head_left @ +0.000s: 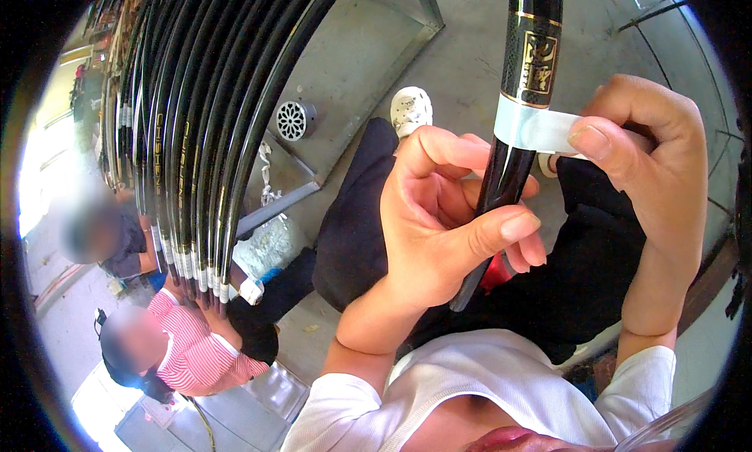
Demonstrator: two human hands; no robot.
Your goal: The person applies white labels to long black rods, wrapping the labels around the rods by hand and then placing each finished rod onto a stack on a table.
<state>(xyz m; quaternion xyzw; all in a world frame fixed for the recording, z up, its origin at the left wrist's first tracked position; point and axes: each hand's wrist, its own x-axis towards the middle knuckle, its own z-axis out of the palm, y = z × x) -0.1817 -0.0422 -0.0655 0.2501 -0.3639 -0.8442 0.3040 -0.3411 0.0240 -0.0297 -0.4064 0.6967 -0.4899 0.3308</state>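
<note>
A glossy black fishing rod (pixel 505 170) with gold trim slants down in front of me, its butt end near my lap. My left hand (pixel 439 225) is closed around the lower part, thumb across the front and fingers behind. A strip of whitish translucent tape (pixel 521 127) lies around the rod just below the gold-framed decoration, above my left hand. Off to the right side, the tape's end is pinched between thumb and fingers of my right hand (pixel 650 139). The far end of the rod is out of view.
A row of several black fishing rods (pixel 200 131) hangs at the left, with pale bands near their lower ends. Two people sit there, one in a red-striped shirt (pixel 207 350). A metal frame (pixel 376 115), a white round perforated piece (pixel 291 121) and a plastic bag (pixel 270 244) are beyond.
</note>
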